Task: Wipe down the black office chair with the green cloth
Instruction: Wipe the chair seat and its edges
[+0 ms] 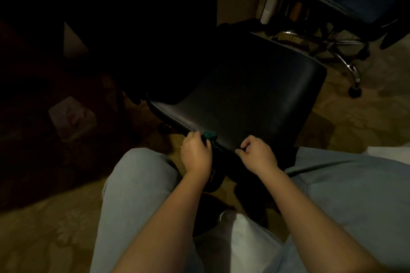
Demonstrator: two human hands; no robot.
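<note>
**Wiping the seat's near rim**

Dim room, tan floor point(44, 239) all round. At centre, black office chair point(244, 95), seat turned toward the knees, backrest lost in shadow at upper left. Well apart at upper right, a second chair point(346, 2) on a chrome base.

Lower down, left hand point(195, 153) at the front-left rim of the seat, fingers curled tight round the green cloth point(209, 135). Cloth bunched into a small wad and pressed against the stitched edge. Just beside it, right hand point(258, 155), fingers bent and closed on the same front edge, seemingly pinching it to steady the seat.

Judged as mid-wipe along the front rim. Too dark to tell whether the broad seat top has been done.

Next, most likely: drag the wad along the edge toward the right hand, or up over the seat top. Calls for firm pressure, a steady hold against swivel and rolling, and perhaps opening out the cloth for wider cover. Backrest and base probably yet to come.
</note>
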